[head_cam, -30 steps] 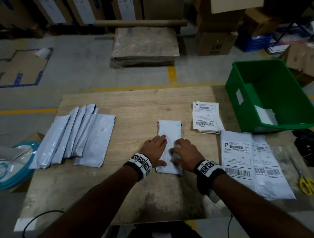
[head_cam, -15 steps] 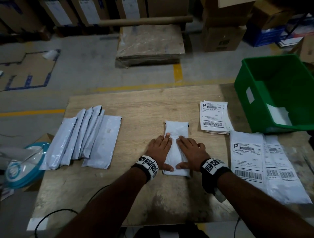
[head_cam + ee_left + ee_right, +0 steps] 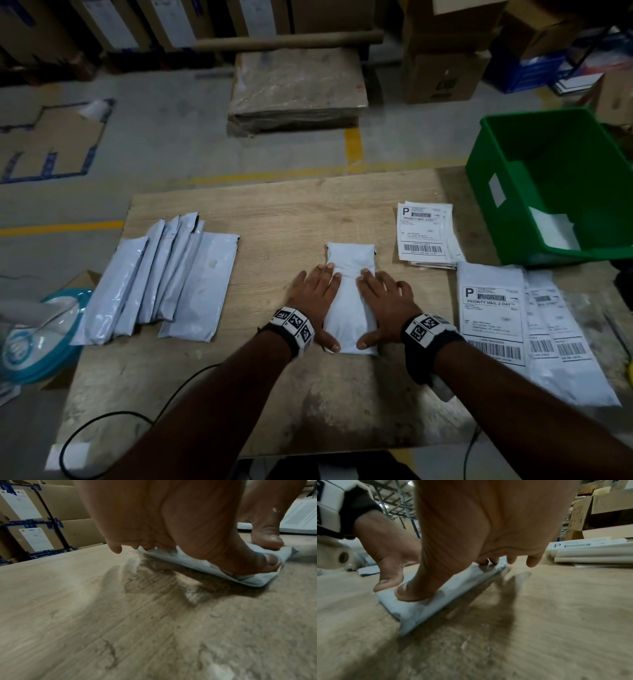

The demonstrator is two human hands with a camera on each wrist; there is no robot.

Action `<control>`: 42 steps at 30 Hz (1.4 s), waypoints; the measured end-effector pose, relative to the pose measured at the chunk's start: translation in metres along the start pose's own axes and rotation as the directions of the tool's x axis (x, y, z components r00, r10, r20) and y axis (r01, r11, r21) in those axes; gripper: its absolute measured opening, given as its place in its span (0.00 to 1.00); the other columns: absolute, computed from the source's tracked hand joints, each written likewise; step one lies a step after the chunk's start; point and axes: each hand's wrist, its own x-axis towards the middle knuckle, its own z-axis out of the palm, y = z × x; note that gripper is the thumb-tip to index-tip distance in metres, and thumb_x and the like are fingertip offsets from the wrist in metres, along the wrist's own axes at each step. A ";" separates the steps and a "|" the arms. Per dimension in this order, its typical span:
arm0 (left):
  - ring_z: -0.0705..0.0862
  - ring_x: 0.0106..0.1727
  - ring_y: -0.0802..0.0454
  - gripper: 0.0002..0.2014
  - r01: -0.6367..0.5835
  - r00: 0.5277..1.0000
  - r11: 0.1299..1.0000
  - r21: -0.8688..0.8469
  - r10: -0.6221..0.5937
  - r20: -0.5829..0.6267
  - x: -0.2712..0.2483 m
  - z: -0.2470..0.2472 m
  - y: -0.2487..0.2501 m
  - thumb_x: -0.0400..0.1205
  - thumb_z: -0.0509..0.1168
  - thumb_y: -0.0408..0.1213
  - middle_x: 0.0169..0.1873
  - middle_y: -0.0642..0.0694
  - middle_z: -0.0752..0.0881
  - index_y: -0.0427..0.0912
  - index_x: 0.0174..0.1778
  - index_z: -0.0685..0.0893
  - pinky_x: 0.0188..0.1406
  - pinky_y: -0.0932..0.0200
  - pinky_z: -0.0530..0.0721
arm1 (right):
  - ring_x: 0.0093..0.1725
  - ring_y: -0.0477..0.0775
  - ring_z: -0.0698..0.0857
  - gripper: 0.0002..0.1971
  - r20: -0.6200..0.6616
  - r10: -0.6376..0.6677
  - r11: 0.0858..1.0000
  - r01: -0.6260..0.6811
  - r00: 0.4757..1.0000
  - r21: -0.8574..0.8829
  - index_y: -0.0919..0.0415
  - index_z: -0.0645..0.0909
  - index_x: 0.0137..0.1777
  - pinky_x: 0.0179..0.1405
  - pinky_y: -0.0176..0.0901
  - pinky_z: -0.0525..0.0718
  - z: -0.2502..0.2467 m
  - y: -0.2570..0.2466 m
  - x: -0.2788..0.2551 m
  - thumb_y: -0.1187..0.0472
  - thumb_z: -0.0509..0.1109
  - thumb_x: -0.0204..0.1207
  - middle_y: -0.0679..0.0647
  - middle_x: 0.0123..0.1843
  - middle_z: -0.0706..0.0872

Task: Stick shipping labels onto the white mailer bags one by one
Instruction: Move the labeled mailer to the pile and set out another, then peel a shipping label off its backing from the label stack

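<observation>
Hands (image 3: 317, 301) (image 3: 383, 305) flatter than before on white mailer bag (image 3: 349, 270), each grip wide, fingers straight

A plain white mailer (image 3: 350, 274) is laid flat mid-worktop, long side running away from the person, no label showing on its top. More unlabelled mailers (image 3: 161, 281) are fanned out, overlapping, well off to its left. A label stack (image 3: 423, 233) is sat to its upper right, print side up. Labelled mailers (image 3: 513, 325) are piled overlapping just below that stack.
</observation>
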 end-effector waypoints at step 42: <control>0.81 0.61 0.41 0.16 0.074 0.974 0.905 -0.418 -0.156 -0.164 0.091 -0.097 0.080 0.84 0.60 0.40 0.63 0.43 0.81 0.44 0.67 0.71 0.56 0.46 0.81 | 0.53 0.59 0.84 0.13 -0.354 0.138 0.912 0.021 0.925 0.410 0.56 0.83 0.58 0.53 0.51 0.82 -0.030 0.112 -0.034 0.56 0.67 0.75 0.56 0.53 0.87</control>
